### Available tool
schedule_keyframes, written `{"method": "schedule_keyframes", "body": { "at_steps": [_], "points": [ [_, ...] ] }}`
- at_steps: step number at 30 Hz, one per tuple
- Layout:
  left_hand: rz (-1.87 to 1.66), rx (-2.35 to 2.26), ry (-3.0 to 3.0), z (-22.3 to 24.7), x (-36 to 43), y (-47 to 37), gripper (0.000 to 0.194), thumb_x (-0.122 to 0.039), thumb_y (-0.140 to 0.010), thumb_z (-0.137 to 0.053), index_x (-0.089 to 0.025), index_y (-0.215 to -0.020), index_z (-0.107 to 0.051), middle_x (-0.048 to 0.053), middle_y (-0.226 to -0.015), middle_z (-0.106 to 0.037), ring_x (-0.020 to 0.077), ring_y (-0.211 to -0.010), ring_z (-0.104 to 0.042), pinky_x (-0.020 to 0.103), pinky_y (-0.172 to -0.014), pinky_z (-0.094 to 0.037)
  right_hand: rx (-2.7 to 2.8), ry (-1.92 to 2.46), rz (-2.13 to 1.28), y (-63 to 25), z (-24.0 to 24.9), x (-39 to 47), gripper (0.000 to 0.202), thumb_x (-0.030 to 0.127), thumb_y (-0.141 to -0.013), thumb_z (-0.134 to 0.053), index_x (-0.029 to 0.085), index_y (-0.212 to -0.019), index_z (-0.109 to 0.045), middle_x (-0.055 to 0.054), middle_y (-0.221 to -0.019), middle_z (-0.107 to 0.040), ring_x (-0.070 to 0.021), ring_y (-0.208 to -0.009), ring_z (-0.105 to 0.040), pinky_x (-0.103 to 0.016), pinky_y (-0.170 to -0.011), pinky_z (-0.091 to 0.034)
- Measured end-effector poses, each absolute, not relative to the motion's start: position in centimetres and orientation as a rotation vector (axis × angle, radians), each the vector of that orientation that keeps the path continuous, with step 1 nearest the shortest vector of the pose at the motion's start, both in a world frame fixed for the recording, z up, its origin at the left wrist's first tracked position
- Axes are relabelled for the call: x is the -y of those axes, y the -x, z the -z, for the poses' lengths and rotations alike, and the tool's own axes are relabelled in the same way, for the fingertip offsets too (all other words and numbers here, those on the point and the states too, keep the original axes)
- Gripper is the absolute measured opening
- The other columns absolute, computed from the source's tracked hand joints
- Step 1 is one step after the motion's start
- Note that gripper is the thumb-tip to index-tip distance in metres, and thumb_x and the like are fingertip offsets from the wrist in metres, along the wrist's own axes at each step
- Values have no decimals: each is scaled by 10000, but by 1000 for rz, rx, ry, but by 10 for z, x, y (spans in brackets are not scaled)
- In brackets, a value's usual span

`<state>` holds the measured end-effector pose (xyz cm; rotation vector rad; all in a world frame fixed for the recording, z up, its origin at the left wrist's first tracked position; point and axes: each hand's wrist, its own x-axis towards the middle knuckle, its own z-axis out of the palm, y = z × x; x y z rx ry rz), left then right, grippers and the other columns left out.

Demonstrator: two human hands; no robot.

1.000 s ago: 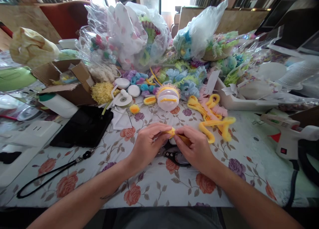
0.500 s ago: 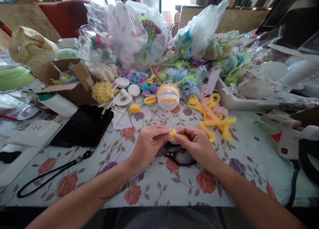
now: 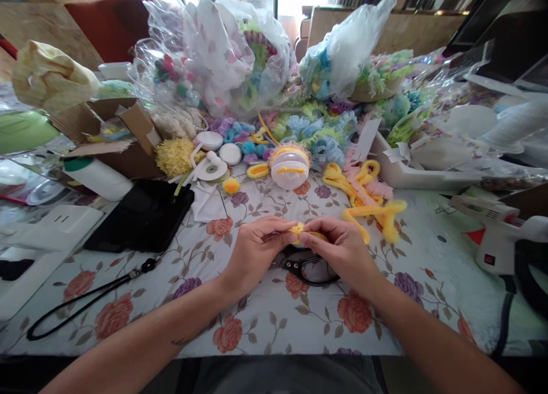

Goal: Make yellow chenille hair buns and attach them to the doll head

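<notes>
Forearms (image 3: 141,334) cross the near edge of the flowered tabletop (image 3: 274,337) toward its middle. Under and just nearer than the fingers lies a black-handled tool (image 3: 315,280), partly hidden. Above it, the left hand (image 3: 252,251) pinches a small yellow piece (image 3: 297,230) between thumb and fingertips; the right hand (image 3: 345,248) grips the same piece from its other side, the two hands nearly touching. A black flat case (image 3: 143,217) lies well to the left, a glue gun (image 3: 492,228) well to the right. Farther back, fuzzy yellow strips (image 3: 363,211) lie bent beyond the right hand, partly over pink material (image 3: 357,177). Beyond the hands sit a yellow pompom (image 3: 231,185) and a white round container (image 3: 290,174) with yellow trim. Behind them spread pastel ruffles (image 3: 329,134), then clear plastic bags (image 3: 351,45) of decorations.
</notes>
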<state>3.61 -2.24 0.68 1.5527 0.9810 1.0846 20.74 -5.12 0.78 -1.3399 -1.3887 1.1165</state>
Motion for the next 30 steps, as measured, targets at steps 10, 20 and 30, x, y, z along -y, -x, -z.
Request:
{"method": "schedule_keyframes", "body": {
  "at_steps": [10, 20, 30],
  "points": [
    [-1014, -897, -1510, -12, 20, -33, 141, -181, -755, -726, -181, -896, -718, 27, -844, -741, 138, -736, -683, 211, -651, -560, 1266, 1264, -1343, -216, -15, 47, 218, 330, -708, -768, 185, -792, -628, 26, -725, -592, -98, -625, -503, -212, -545, -387],
    [-999, -809, -1360, -12, 18, -32, 79, -221, -773, -718, -158, -790, -673, 47, -834, -734, 152, -762, -686, 261, -719, -570, 1245, 1203, -1405, -214, -13, 49, 276, 424, -785, -709, 188, -792, -567, 35, -667, -534, -97, -586, -465, -225, -524, -366],
    [-991, -767, -1298, -12, 14, -33, 206, -169, -693, -780, -156, -871, -678, 43, -941, -660, 152, -853, -626, 235, -730, -521, 1351, 1212, -1276, -207, -10, 51, 241, 419, -860, -641, 193, -797, -584, 31, -698, -559, -85, -610, -470, -208, -559, -376]
  ]
}}
